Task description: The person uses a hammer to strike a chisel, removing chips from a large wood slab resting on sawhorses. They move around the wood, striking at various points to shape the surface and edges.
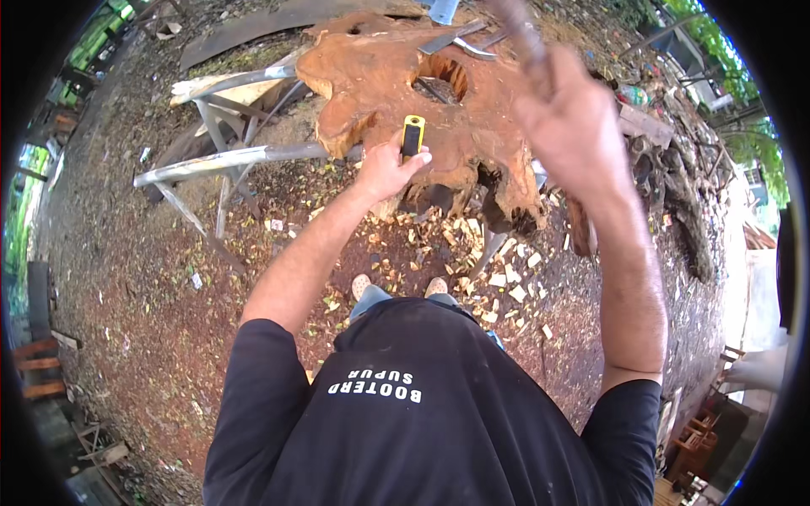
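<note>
My left hand (392,173) is closed round a chisel with a yellow and black handle (413,128), held upright on the near part of a large, irregular wooden slab (354,63); its blade is hidden. My right hand (569,118), blurred and raised at the right, grips a brown stick-like tool (527,34) whose far end runs out of view. The slab has a hollow opening (451,80) and ragged, dark cavities along its near edge. Metal tools (468,46) rest on its far side beside the opening, near a light blue object (443,10).
Pale supports (224,169) stand under and left of the slab. Gnarled weathered wood (683,202) is piled at the right. Wood chips (510,278) litter the ground near my feet (437,288). A long dark board (228,42) lies behind. Wooden pieces (38,371) are at the far left.
</note>
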The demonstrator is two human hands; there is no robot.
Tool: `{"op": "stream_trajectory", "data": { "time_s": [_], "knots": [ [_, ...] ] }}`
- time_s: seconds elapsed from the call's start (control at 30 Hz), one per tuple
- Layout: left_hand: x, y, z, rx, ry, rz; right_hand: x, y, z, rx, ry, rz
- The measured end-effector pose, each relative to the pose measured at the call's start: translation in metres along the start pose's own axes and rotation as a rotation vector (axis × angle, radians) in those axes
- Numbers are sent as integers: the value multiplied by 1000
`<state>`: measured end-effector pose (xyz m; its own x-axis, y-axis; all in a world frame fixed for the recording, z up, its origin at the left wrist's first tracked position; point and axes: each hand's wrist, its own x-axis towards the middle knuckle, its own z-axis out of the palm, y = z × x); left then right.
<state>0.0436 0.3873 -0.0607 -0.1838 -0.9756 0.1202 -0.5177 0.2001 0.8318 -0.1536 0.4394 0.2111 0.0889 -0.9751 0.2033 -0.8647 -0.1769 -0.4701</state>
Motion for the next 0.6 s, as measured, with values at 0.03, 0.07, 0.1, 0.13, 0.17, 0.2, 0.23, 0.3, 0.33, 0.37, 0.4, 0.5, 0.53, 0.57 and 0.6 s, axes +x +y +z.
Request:
{"op": "stream_trajectory", "data": {
  "time_s": [0.03, 0.07, 0.1, 0.13, 0.17, 0.2, 0.23, 0.3, 0.33, 0.37, 0.4, 0.5, 0.53, 0.57, 0.6],
  "knots": [
    [2, 2, 0, 16, 3, 4, 2, 0, -5, 28, 116, -113],
    [1, 3, 1, 14, 0, 3, 3, 0, -6, 57, 229, -228],
    [-1, 4, 1, 5, 2, -3, 1, 1, 5, 83, 226, -159],
    [1, 10, 4, -8, -2, 2, -4, 7, 23, 100, 231, -86],
    [5, 12, 6, -9, -4, 7, -12, 27, 53, -197, 213, -249],
    [8, 11, 6, 31, -16, -45, -15, 51, 89, -371, -136, -154],
    [12, 6, 6, 68, -24, -95, -14, 53, 101, -455, -465, -73],
    [16, -4, 7, 80, -17, -42, -6, 67, 99, -370, -443, -29],
    [14, -3, 8, 89, -26, 3, -6, 68, 96, -280, -433, 28],
    [16, 0, 7, 28, -8, -27, -4, 66, 92, -281, -432, 29],
    [16, 3, 5, 28, -7, -23, 0, 64, 83, -232, -345, 12],
    [12, 10, -1, -39, 48, 3, 7, 43, 44, -89, -61, -64],
    [8, 7, 2, -35, 59, 28, 4, 39, 38, -93, -36, -74],
    [6, -1, 7, -64, 66, 32, 4, 38, 35, 23, 62, -119],
    [10, -3, 10, -94, 71, 48, 6, 41, 34, 132, 167, -169]
  ]
}}
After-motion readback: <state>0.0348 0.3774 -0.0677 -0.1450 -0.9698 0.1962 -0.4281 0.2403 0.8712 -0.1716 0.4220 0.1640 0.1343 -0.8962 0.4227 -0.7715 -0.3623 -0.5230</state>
